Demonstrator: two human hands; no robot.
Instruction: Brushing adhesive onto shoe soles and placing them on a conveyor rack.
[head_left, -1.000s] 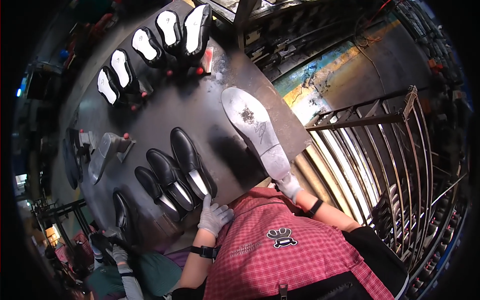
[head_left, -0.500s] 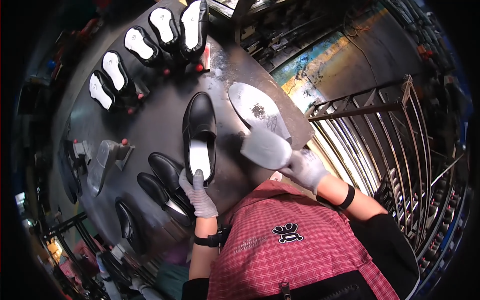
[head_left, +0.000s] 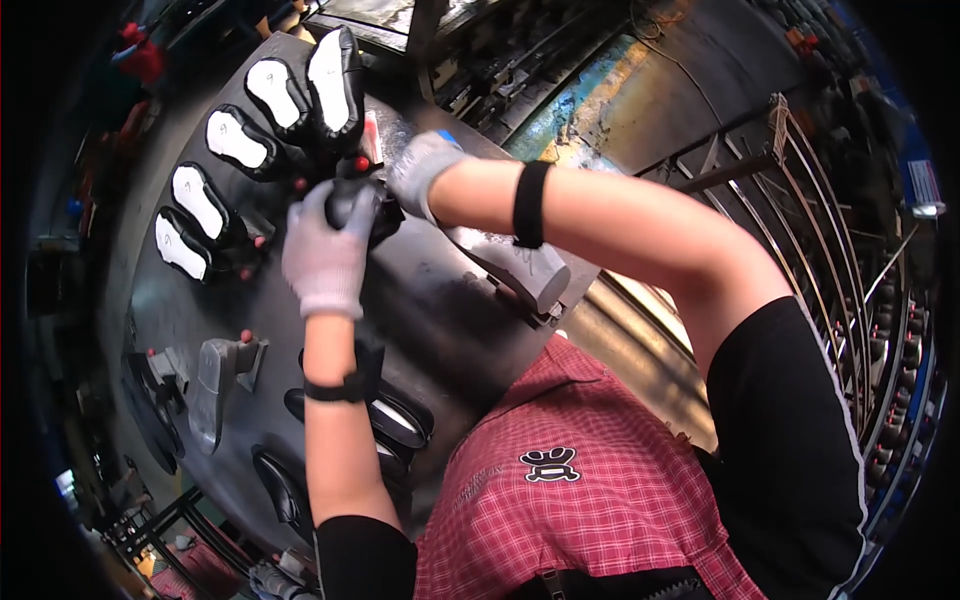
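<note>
My left hand point(head_left: 328, 250), in a pale knit glove, wraps its fingers round a dark shoe point(head_left: 352, 203), which is mostly hidden by the hand. Just to its right my gloved right hand point(head_left: 424, 172) reaches across, its fingers blurred and partly hidden, so I cannot tell what it holds. Under the right forearm stands a grey sole-shaped metal form point(head_left: 545, 278). Beyond my left hand, several black shoes point(head_left: 335, 85) lie upside down with white bottoms facing up. Nearer me, beside the left forearm, rests a black shoe with a white insole point(head_left: 400, 415).
A dark metal table point(head_left: 440, 335) carries it all. At its left a grey metal shoe form point(head_left: 212, 390) stands by a red-knobbed lever point(head_left: 246, 337). Black shoes point(head_left: 280, 485) line the near left edge. To the right is a rack of metal bars point(head_left: 780, 130).
Both hands have moved away from me, toward the upturned shoes, and come close together. The grey slab my right hand gripped is no longer visible in it. The loafer has left its earlier central spot.
</note>
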